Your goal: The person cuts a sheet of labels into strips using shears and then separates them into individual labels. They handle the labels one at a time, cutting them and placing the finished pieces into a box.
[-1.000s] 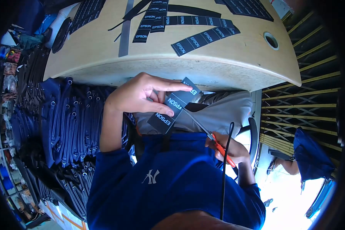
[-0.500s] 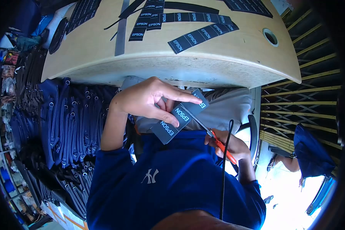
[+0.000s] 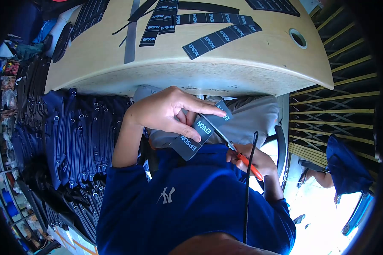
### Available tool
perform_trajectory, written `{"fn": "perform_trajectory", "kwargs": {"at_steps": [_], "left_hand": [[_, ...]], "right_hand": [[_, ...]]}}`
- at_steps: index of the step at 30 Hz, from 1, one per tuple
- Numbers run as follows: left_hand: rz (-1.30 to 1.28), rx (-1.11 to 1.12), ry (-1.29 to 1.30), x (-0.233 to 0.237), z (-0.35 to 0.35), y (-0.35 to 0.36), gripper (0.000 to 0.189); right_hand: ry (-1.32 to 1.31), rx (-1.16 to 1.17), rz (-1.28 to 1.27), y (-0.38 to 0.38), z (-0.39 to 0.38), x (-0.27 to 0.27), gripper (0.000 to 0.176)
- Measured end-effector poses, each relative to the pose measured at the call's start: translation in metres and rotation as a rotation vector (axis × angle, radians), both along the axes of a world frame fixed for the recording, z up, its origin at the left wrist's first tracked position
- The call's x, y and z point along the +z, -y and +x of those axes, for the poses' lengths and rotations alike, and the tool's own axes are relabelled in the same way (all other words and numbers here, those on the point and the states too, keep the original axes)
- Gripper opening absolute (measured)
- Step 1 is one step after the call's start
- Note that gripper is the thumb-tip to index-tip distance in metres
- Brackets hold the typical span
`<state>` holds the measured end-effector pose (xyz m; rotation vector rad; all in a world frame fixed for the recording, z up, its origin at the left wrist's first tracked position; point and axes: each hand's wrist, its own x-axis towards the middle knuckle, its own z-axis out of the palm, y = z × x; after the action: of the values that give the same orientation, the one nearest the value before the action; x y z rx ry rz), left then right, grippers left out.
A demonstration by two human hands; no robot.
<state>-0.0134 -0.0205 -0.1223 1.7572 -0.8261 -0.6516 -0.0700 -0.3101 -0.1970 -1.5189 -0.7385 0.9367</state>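
Observation:
My left hand [image 3: 166, 111] pinches a black strip of EPSON labels [image 3: 199, 131] between thumb and fingers, held below the table edge over my lap. My right hand [image 3: 251, 160] grips orange-handled scissors [image 3: 238, 152]. Their blades reach up and left into the strip, between two of the printed labels. The strip's upper end pokes out past my left fingertips.
The wooden table [image 3: 242, 63] above carries more black EPSON label strips [image 3: 219, 37] and a round cable hole [image 3: 298, 38]. Stacks of dark blue fabric items [image 3: 72, 136] fill the left. A black cable [image 3: 249, 187] hangs in front of my blue shirt. Yellow railings stand right.
The strip and my left hand shifted slightly right and down towards the scissors. The blades have pushed further across the strip.

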Motion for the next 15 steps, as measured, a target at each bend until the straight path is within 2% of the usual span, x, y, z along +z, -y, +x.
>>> {"fn": "perform_trajectory", "kwargs": {"at_steps": [5,7,15], "left_hand": [[0.01,-0.003,-0.006,-0.002,0.002,-0.001,0.061],[0.022,-0.008,0.0,-0.002,0.002,-0.001,0.061],[0.078,0.05,-0.029,-0.005,0.011,-0.006,0.062]], "right_hand": [[0.079,-0.039,0.023,-0.002,-0.003,-0.002,0.038],[-0.046,-0.043,-0.078,-0.002,-0.002,0.007,0.038],[0.003,-0.122,-0.186,0.0,-0.005,0.001,0.043]]}}
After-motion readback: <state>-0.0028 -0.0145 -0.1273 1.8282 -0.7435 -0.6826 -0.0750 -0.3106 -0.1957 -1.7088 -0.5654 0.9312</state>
